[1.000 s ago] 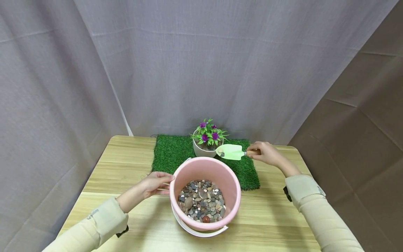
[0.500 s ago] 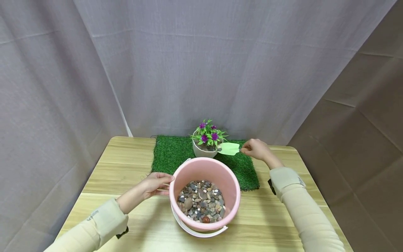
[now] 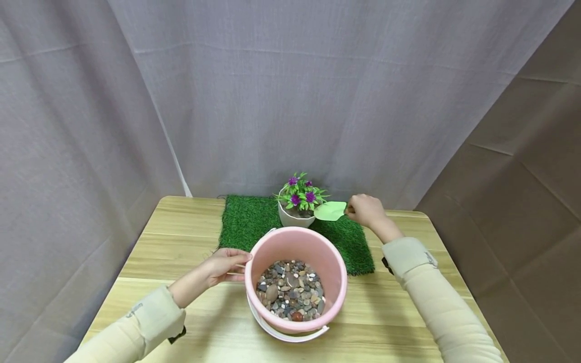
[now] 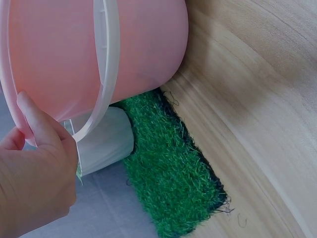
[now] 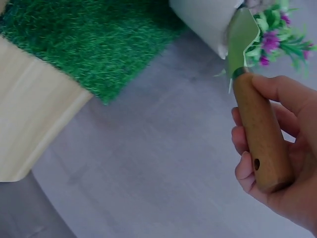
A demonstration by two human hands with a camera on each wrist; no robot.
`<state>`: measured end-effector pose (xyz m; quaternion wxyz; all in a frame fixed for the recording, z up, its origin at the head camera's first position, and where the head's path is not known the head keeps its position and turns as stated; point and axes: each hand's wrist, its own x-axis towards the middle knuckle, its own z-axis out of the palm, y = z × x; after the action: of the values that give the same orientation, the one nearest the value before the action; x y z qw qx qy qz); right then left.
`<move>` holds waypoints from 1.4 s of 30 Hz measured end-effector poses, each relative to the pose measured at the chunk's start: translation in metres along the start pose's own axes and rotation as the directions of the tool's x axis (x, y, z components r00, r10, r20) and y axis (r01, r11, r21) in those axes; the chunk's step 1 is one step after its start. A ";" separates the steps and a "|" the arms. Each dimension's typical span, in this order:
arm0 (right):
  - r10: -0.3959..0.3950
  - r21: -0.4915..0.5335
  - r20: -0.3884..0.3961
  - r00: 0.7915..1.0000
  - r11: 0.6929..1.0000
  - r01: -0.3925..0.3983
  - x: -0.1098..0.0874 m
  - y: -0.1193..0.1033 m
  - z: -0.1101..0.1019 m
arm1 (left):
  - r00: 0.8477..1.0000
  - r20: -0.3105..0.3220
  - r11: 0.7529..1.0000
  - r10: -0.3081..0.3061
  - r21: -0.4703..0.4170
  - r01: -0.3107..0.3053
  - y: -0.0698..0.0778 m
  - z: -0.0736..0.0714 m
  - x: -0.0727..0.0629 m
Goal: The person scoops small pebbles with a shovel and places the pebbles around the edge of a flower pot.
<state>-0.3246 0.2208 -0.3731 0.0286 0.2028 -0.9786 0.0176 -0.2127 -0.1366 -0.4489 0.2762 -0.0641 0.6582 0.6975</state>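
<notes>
My right hand (image 3: 366, 209) grips the wooden handle (image 5: 262, 131) of a light green garden trowel (image 3: 330, 210), with the fingers wrapped round it in the right wrist view. The trowel's tip overlaps the right rim of a white flowerpot (image 3: 295, 220) holding a leafy plant with purple flowers (image 3: 301, 191). No pebbles show on the blade in the head view. With thumb and fingers, my left hand (image 3: 227, 264) pinches the left rim of a pink bucket (image 3: 333, 297). Mixed pebbles (image 3: 290, 290) cover the bucket's bottom.
Under the pot lies a green artificial turf mat (image 3: 249, 217), partly hidden by the bucket. The bucket's white handle (image 3: 295, 338) hangs down at its front. All stand on a wooden table (image 3: 181, 237), with a grey curtain (image 3: 272, 101) close behind its back edge.
My right hand has moved left and slightly away with the trowel, and its blade has tilted over the pot's rim. Pebbles seen on the blade earlier no longer show. My left hand stays put.
</notes>
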 end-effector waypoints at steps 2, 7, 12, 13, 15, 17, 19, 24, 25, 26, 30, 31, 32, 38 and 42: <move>0.000 -0.010 0.005 1.000 1.000 0.000 -0.003 -0.003 -0.005 | 1.000 0.003 1.000 -0.003 0.002 0.003 0.000 0.000 0.000; -0.043 -0.009 0.001 0.999 0.999 0.043 -0.012 -0.012 -0.017 | 1.000 -0.006 1.000 -0.005 -0.004 0.005 -0.001 -0.001 0.000; -0.088 -0.016 -0.018 0.996 0.996 0.087 -0.021 -0.017 -0.028 | 1.000 0.001 1.000 -0.002 -0.005 0.002 -0.001 -0.002 0.001; -0.095 -0.016 -0.021 0.995 0.995 0.095 -0.023 -0.017 -0.030 | 1.000 0.003 1.000 -0.002 -0.004 0.002 -0.001 -0.002 0.001; -0.112 -0.009 -0.026 0.993 0.994 0.112 -0.026 -0.018 -0.034 | 1.000 0.003 1.000 -0.003 -0.002 0.003 0.000 -0.002 0.001; -0.126 0.005 -0.024 0.992 0.992 0.126 -0.030 -0.019 -0.037 | 1.000 -0.003 1.000 -0.005 0.001 0.005 0.000 -0.002 0.001; -0.140 0.025 -0.017 0.990 0.990 0.141 -0.033 -0.020 -0.040 | 1.000 -0.007 1.000 -0.006 0.003 0.006 0.000 -0.003 0.001; -0.173 0.103 0.018 0.985 0.980 0.170 -0.041 -0.026 -0.045 | 1.000 -0.002 1.000 -0.003 0.008 0.003 0.001 -0.003 0.001; -0.186 0.113 0.021 0.982 0.977 0.182 -0.043 -0.028 -0.046 | 1.000 0.002 1.000 -0.003 0.007 0.003 0.001 -0.003 0.001; -0.199 0.126 0.024 0.980 0.973 0.195 -0.044 -0.031 -0.046 | 1.000 0.006 1.000 -0.002 0.005 0.002 0.000 -0.003 0.001; -0.281 0.122 -0.001 0.960 0.952 0.279 -0.051 -0.043 -0.046 | 1.000 0.018 1.000 0.001 -0.004 -0.001 0.000 -0.003 0.001; -0.299 0.115 -0.007 0.954 0.948 0.298 -0.053 -0.046 -0.046 | 1.000 0.017 1.000 0.002 -0.004 -0.002 0.000 -0.003 0.001; -0.314 0.104 -0.012 0.949 0.944 0.314 -0.054 -0.050 -0.045 | 1.000 0.015 1.000 0.001 -0.006 -0.001 0.000 -0.003 0.001; -0.393 0.025 0.004 0.920 0.919 0.393 -0.064 -0.067 -0.034 | 1.000 0.006 1.000 -0.002 0.001 0.002 -0.001 -0.001 0.001; -0.431 -0.029 0.017 0.902 0.902 0.431 -0.070 -0.075 -0.024 | 1.000 0.006 1.000 -0.001 0.005 0.001 0.000 0.000 0.001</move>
<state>-0.2295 0.1805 -0.3518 0.0303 0.4136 -0.9099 -0.0060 -0.2132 -0.1367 -0.4495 0.2786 -0.0614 0.6592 0.6958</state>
